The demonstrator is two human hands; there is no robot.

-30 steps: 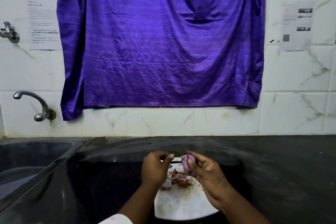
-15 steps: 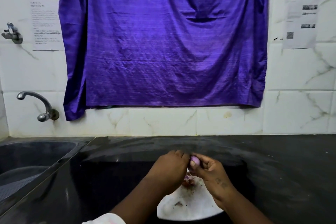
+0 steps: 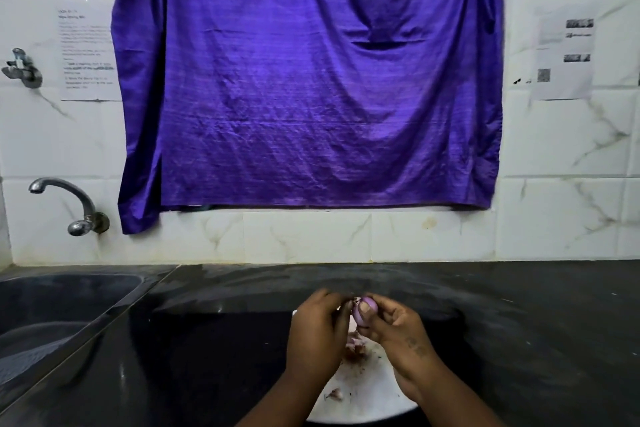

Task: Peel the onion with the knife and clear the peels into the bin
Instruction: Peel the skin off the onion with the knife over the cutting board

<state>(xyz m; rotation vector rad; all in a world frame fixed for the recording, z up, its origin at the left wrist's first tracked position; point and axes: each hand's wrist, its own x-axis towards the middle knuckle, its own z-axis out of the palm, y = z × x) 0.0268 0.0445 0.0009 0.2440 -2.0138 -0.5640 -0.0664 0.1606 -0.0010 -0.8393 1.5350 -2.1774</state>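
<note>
Gripping a small purple onion (image 3: 368, 304), the right hand (image 3: 398, 333) clamps it between the thumb, which lies across its front, and the curled fingers behind. The onion is held in the air above the far rim of a white plate (image 3: 367, 399), which sits at the near edge of the black countertop (image 3: 207, 340), about midway along it. The left hand (image 3: 317, 333) is just beside it, its fingers curled with the tips at the onion's darker left end. Blur hides whether those tips pinch any skin, so I cannot tell. Loose peels (image 3: 355, 347) lie on the plate below the two hands, and one small scrap (image 3: 335, 393) lies nearer the plate's near rim. A sink (image 3: 69, 277) is set into the countertop's left end, with a tap (image 3: 65, 199) on the tiled wall above it. A purple cloth (image 3: 311, 80) hangs on that wall behind the countertop's far edge.
</note>
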